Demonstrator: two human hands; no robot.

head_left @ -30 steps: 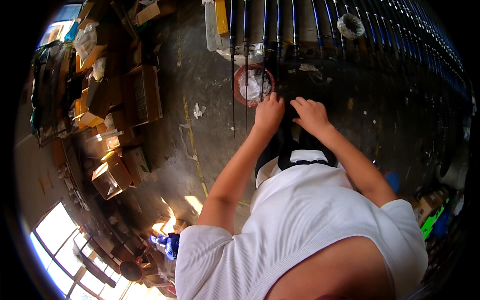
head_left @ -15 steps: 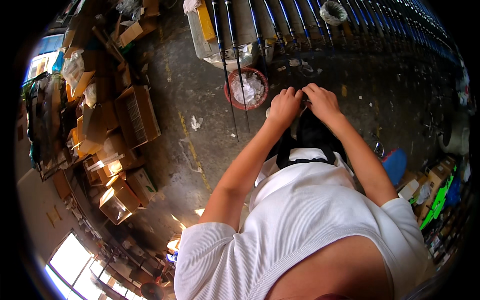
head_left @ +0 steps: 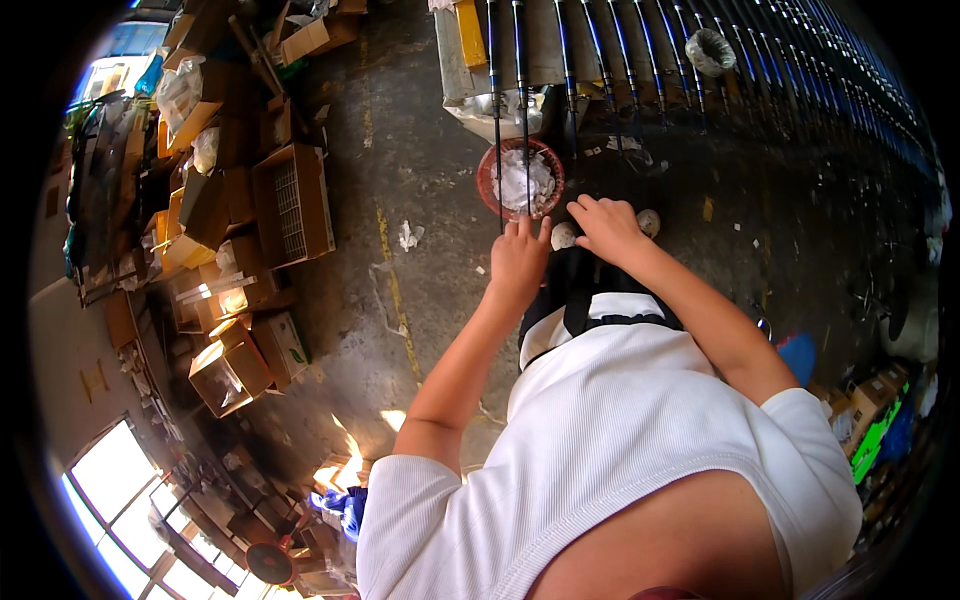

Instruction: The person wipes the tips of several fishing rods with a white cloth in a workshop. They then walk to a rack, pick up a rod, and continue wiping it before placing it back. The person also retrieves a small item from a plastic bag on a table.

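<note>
My left hand (head_left: 520, 262) reaches forward over the lower ends of two thin fishing rods (head_left: 527, 130); their tips are hidden behind it. Its fingers are somewhat apart, and no grip on a rod is visible. To its right, my right hand (head_left: 610, 232) hangs in the air over my feet, thumb and fingers parted and pointing left. Nothing can be made out between them. A red round basket (head_left: 485, 185) with crumpled white scraps (head_left: 522, 183) stands on the floor just beyond my left hand.
Many blue and black rods lie side by side across a bench (head_left: 465, 88) ahead. A clear tape roll (head_left: 710, 52) rests on them. Cardboard boxes (head_left: 290, 205) are piled at the left. A blue rounded object (head_left: 797, 358) and more boxes stand at the right.
My hands were together, fingertips meeting; now they are apart. The left has moved left to the rod ends, and the right is slightly lower and left. The view has shifted.
</note>
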